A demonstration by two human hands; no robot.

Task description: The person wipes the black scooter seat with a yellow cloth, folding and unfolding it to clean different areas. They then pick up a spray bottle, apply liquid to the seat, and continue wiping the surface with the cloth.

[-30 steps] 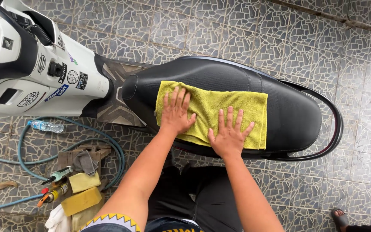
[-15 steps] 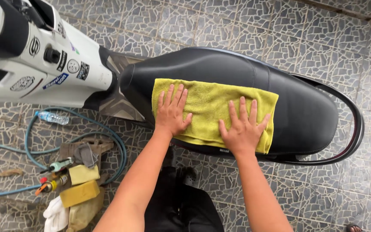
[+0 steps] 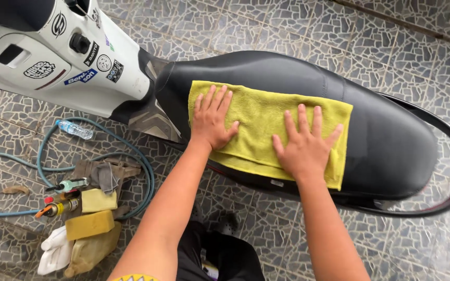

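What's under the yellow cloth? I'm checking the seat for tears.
The yellow cloth lies on the black scooter seat, both hands pressed flat on it. The seat's covered patch is hidden.

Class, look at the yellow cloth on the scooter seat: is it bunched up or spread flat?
Spread flat. The yellow cloth lies as a smooth rectangle across the black seat, with the left hand and right hand pressed palm-down on it.

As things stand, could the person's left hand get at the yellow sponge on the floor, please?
Probably yes, though only by stooping: the left hand lies flat on the yellow cloth up on the black seat, while the yellow sponge sits low on the tiles on that side, nothing between.
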